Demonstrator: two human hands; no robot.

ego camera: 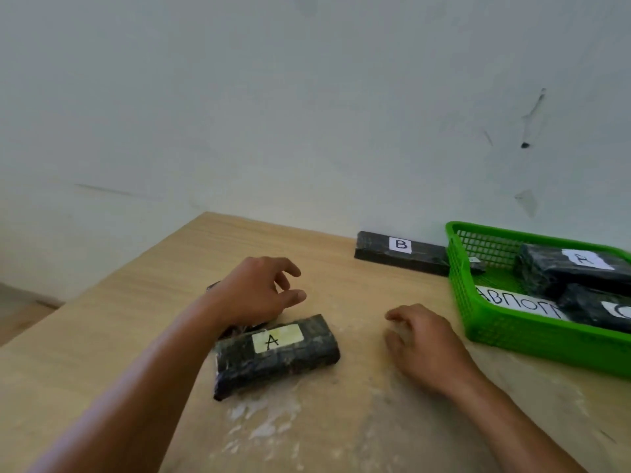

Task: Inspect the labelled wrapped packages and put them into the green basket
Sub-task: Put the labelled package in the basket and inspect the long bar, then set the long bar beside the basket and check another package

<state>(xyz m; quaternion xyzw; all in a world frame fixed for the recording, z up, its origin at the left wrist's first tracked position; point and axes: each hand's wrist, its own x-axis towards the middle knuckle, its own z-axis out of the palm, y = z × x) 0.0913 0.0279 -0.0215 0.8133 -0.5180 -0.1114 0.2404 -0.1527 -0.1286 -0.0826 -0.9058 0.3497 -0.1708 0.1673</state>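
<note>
A black wrapped package labelled A (276, 355) lies on the wooden table (341, 421) in front of me. My left hand (254, 293) hovers just behind it with loosely curved fingers, holding nothing; part of another dark package (239, 327) shows under the hand. My right hand (421, 343) rests on the table to the right, fingers relaxed and empty. A long black package labelled B (399, 252) lies against the wall. The green basket (505, 332) at the right holds two black packages, one labelled A (566, 271) and one partly cut off (601, 308), plus a paper label.
The table's left edge drops to the floor at the far left. A pale wall stands right behind the table. Whitish scuffs mark the tabletop near me.
</note>
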